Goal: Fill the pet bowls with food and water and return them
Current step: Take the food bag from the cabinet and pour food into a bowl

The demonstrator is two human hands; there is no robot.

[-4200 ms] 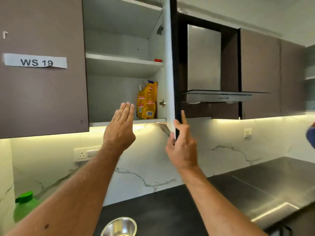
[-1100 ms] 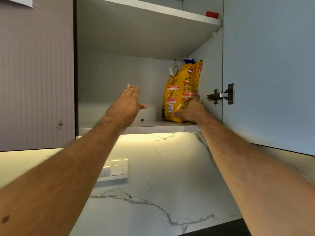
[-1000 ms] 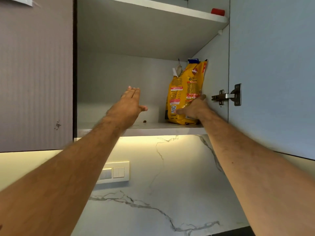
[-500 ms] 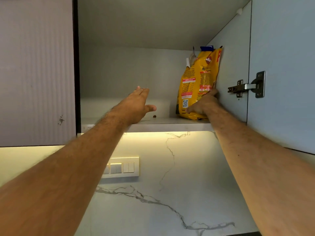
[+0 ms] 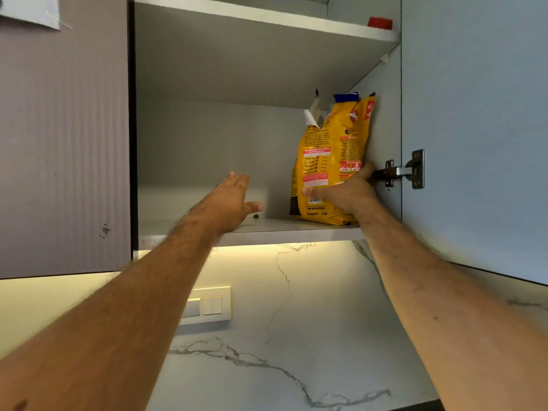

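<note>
Yellow food bag (image 5: 329,161) still upright on shelf (image 5: 281,229), right hand (image 5: 347,194) fingers still gripping it, left hand (image 5: 228,200) fingers still straight.

yellow plastic pet food bag (image 5: 327,161): bright yellow, red and white label blocks, small black print, dark band at lower left edge
bag top: blue strip, torn white flap
white cabinet shelf (image 5: 284,229): plain pale grey-white, warm yellow light strip below
small kibble piece (image 5: 255,216): dark brown
upper white shelf (image 5: 267,19): plain white
small red cap (image 5: 380,23): solid red
closed taupe cabinet door (image 5: 62,137): grey-brown, faint vertical ribbing, dark scuff low down
open cabinet door (image 5: 474,114): pale blue-grey inside
metal hinge (image 5: 403,170): silver
marble wall panel (image 5: 296,336): white, grey veins
switch plate (image 5: 207,305): cream-white
</note>
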